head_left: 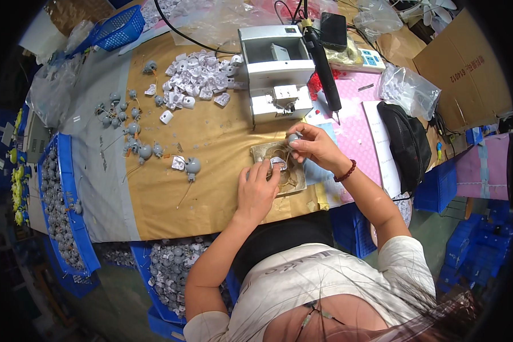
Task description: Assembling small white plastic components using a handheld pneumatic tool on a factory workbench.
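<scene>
Blue bins [171,273] of grey parts are sitting nearest the person. On the brown table [211,137], the left hand [255,191] is pinching a small white piece [278,163], while at one o'clock the right hand [316,147] is gripping a grey ball [293,138]. White pieces [196,77] are lying heaped at eleven o'clock, beside a grey machine [276,71].

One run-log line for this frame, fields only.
left hand: holds small white part over jig block | right hand: pinches grey round part | white parts pile: behind
</scene>
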`<state>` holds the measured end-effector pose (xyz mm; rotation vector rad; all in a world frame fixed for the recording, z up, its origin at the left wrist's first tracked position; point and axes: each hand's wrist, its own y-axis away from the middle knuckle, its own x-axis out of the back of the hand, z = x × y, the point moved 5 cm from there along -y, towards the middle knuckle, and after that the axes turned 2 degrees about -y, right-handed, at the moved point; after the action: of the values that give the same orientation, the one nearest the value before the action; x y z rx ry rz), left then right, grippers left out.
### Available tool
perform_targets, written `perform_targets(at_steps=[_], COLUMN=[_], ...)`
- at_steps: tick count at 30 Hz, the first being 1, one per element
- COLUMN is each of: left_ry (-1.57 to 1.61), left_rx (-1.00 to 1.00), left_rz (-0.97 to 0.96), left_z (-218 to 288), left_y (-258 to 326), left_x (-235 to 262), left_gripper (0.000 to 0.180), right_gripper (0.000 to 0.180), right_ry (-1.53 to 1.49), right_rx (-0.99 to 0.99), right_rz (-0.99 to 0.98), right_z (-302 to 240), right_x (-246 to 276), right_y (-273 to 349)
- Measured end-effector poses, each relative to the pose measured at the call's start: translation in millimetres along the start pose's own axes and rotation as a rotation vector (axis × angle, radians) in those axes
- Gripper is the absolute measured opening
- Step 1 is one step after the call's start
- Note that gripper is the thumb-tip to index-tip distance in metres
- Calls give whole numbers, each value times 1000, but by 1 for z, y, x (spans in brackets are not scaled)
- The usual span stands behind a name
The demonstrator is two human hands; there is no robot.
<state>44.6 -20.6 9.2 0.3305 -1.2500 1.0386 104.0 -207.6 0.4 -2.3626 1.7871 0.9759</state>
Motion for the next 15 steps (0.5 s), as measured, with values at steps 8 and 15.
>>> perform_targets(at_steps=[8,15], left_ry=[44,8], left_rx=[-16,-34], left_rz=[-34,-15], left_z=[-2,-1], left_y=[-2,-2], left_x=[1,1], left_gripper=[45,43], right_gripper=[30,45], right_ry=[295,1004], right_rx=[-88,481], right_rz=[-189,-395], right_z=[3,-10], right_x=[-11,-43], right_y=[-1,29])
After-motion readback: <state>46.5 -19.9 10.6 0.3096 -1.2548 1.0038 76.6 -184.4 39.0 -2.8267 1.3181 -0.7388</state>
